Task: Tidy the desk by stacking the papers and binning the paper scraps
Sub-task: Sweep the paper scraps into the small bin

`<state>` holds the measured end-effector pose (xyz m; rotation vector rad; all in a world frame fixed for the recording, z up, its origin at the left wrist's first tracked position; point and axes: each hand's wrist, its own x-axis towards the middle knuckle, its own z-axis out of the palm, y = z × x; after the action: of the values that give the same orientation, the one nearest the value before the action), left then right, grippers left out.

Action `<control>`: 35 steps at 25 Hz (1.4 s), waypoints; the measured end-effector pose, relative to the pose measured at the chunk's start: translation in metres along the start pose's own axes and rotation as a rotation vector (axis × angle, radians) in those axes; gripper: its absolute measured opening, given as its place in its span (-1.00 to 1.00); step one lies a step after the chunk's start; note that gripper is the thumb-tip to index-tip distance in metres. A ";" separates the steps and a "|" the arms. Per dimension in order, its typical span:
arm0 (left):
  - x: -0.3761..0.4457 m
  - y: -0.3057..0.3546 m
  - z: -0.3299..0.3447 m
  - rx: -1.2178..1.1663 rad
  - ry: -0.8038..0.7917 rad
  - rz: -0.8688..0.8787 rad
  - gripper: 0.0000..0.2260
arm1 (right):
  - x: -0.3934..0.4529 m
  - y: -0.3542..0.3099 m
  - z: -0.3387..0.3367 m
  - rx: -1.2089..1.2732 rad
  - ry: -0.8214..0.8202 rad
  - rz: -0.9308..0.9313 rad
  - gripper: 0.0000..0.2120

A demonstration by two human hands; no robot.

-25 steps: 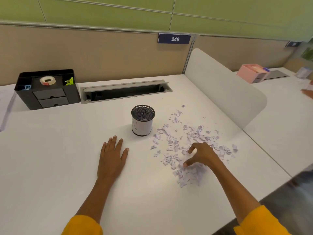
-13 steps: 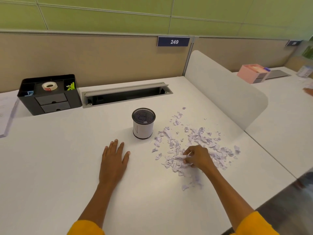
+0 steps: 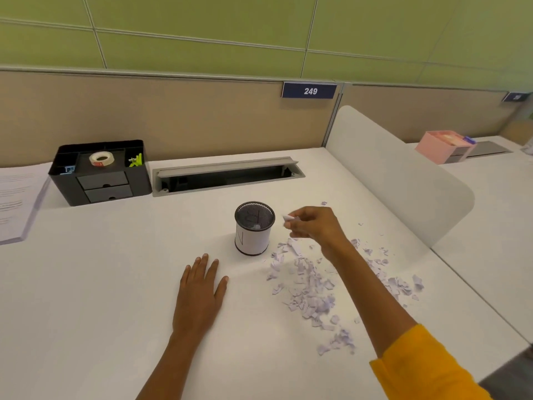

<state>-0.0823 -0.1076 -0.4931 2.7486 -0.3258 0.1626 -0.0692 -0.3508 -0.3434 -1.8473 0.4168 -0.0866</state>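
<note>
Sleeve: mustard-yellow cloth on the right arm's sleeve, pushed up above the elbow
Forearms: bare
Hands: left hand and right hand without gloves

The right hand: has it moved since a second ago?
Yes. The right hand rose from the paper scraps toward the mesh cup, pinching scraps beside its rim.

A big white desk sits by a tan wall panel with a blue sign saying 249, under a green wall.
</note>
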 end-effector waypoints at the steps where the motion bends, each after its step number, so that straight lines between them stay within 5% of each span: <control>1: 0.000 0.001 0.000 -0.003 0.006 -0.004 -0.37 | 0.007 -0.007 0.009 -0.016 -0.009 -0.015 -0.78; 8: 0.001 0.003 -0.004 -0.016 0.007 -0.025 -0.35 | 0.036 -0.022 0.040 -0.231 -0.031 -0.062 -0.68; 13: 0.001 0.000 -0.004 -0.015 0.012 -0.032 -0.35 | 0.018 -0.011 0.014 -0.081 0.003 -0.121 -0.69; 16: 0.002 0.000 -0.003 -0.013 0.019 -0.027 -0.34 | -0.004 0.020 -0.013 -0.217 0.000 -0.047 -0.72; 21: 0.002 -0.001 0.003 0.007 0.026 0.003 -0.44 | -0.042 0.070 -0.049 -0.639 -0.175 0.209 -0.45; 27: 0.002 -0.001 0.006 -0.017 0.076 0.025 -0.38 | -0.057 0.097 -0.035 -0.698 -0.222 0.229 -0.19; 35: 0.002 0.000 0.003 -0.011 0.006 0.004 -0.47 | -0.043 0.102 -0.015 -0.488 -0.031 0.222 -0.83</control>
<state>-0.0801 -0.1088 -0.4957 2.7358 -0.3292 0.1699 -0.1381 -0.3762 -0.4273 -2.2606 0.6618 0.2139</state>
